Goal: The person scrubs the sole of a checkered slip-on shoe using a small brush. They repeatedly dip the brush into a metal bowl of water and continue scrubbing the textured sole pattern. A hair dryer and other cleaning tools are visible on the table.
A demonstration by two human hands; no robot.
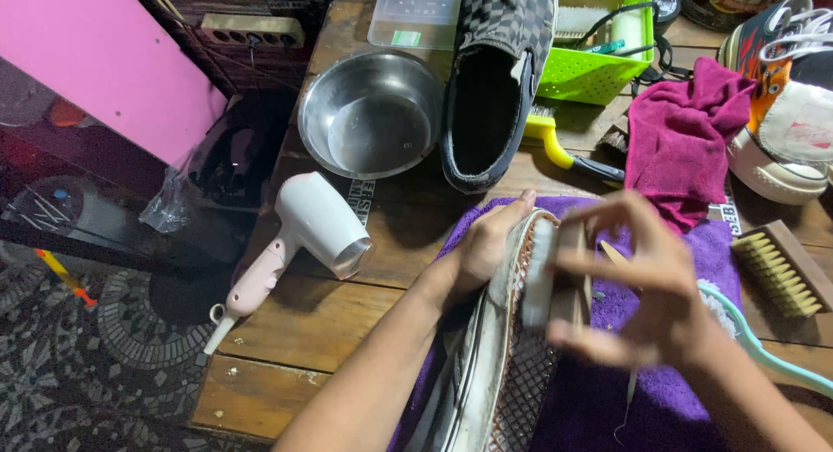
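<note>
My left hand (484, 248) grips the side of a shoe (508, 365) that lies sole up on a purple towel (599, 391); its sole is waffle-patterned with a white edge. My right hand (646, 283), blurred with motion, holds a wooden brush (555, 270) with white bristles against the sole near the toe. A second, checkered slip-on shoe (495, 79) rests upright on the wooden table (304, 330) beyond.
A steel bowl (371, 114) with a little water, a pink-and-white hair dryer (304, 235), a green basket (599, 66), a magenta cloth (685, 131), a yellow-handled brush (564, 153), a wooden brush (781, 265), a teal-handled brush (764, 352) and other sneakers (790, 88) surround the towel.
</note>
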